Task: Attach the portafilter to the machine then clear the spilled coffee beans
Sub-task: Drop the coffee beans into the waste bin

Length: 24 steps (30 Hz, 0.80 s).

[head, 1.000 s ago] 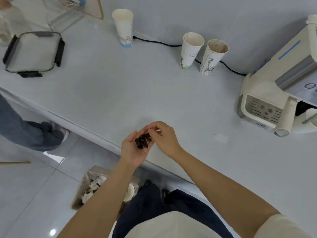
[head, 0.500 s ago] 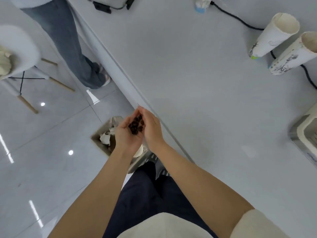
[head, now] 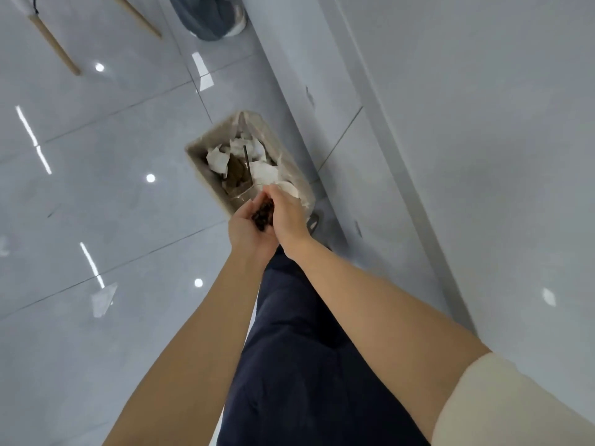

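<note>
Holding both hands together just above the near corner of a lined waste bin point(head: 200, 164), the person stands on the tiled floor beside the counter point(head: 483, 123). The left hand point(head: 246, 231) is cupped palm up around a small heap of dark coffee beans point(head: 262, 215). The right hand point(head: 288, 214) stands on edge against it, fingers fairly straight, walling in the beans and gripping nothing. Crumpled paper point(head: 219, 160) lies in the bin.

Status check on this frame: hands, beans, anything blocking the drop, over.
Left hand cups coffee beans; right hand pressed alongside, holding nothing. Beans in palm at near rim of waste bin, which is part full of paper. Nothing in the way.
</note>
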### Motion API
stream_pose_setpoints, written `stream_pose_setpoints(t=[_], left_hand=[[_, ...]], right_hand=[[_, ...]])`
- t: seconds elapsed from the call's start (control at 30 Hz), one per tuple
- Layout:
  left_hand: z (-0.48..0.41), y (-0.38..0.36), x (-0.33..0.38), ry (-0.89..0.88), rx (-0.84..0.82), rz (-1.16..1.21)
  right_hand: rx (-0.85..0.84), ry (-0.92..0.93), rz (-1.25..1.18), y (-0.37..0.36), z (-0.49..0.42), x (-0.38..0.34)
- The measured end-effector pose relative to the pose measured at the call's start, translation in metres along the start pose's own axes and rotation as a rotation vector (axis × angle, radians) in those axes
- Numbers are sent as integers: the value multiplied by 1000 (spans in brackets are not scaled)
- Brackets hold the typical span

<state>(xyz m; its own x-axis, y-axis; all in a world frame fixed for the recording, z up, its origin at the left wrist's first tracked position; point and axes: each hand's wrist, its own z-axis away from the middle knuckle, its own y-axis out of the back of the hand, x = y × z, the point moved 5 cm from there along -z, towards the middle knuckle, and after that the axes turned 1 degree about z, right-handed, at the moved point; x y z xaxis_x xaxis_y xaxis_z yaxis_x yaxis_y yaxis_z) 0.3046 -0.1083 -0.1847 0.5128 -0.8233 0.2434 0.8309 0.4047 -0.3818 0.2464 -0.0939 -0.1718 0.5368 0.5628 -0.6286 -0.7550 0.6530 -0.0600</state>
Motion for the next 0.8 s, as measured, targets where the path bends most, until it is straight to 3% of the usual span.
stream_pose_setpoints(t=[0.47, 0.8], left_hand=[[-107, 41, -32, 112, 56, 1], [-148, 39, -33, 170, 91, -170]], right_hand=[[53, -109, 124, 12, -105, 77], [102, -265, 53, 17, -148, 95]])
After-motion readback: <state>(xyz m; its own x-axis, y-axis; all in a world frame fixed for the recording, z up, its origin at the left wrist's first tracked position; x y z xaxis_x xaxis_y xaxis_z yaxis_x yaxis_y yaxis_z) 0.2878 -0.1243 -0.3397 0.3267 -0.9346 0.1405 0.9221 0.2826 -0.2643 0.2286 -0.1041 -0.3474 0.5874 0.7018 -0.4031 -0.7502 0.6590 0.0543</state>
